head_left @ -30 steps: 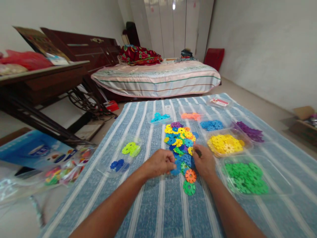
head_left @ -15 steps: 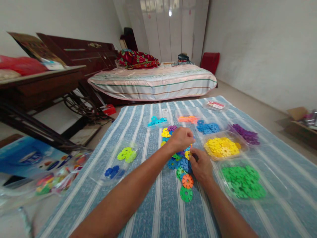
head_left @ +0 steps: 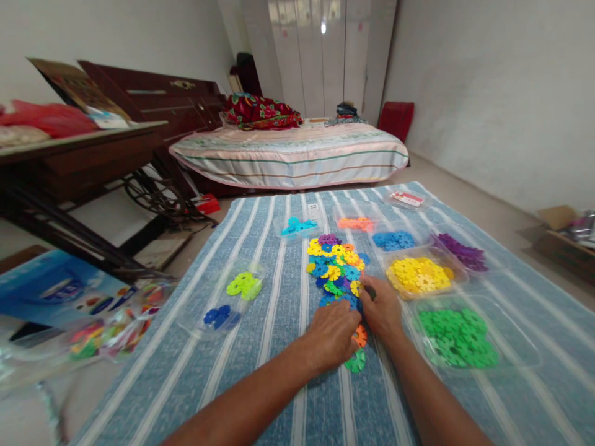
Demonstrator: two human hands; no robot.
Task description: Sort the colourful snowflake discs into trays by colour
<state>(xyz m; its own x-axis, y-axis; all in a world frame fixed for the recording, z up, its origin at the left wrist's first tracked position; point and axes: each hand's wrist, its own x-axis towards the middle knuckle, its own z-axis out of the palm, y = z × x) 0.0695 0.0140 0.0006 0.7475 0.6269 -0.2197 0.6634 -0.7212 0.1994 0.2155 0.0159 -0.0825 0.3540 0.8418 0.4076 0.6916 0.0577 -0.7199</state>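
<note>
Two bare hands rest low on a blue striped cloth (head_left: 288, 371), right at the near end of a pile of flower pieces (head_left: 335, 272) in many colours. The pile sits in the middle of the cloth, and everything else lies around it.

The left hand (head_left: 332, 334) lies palm down on the near end of the pile. Its fingers are bent over the pieces, and an orange flower piece (head_left: 359, 336) and a green flower piece (head_left: 357, 361) peek out from under it. I cannot tell if the fingers have hold of one.

The right hand (head_left: 382, 310) is just right of the left hand, touching the pile's right edge. Its fingers are curled in close by a yellow piece; what they hold is hidden.

To the right of the pile sits a tray of yellow pieces (head_left: 418, 275), and nearer than that a tray of green pieces (head_left: 458, 337). Beyond the yellow tray are blue pieces (head_left: 395, 239) and purple pieces (head_left: 462, 252). Behind the pile lie orange pieces (head_left: 356, 223) and light blue pieces (head_left: 298, 225). To the left of the pile are lime pieces (head_left: 244, 285) and dark blue pieces (head_left: 218, 317). Far behind the pile stands a bed (head_left: 288, 152)
</note>
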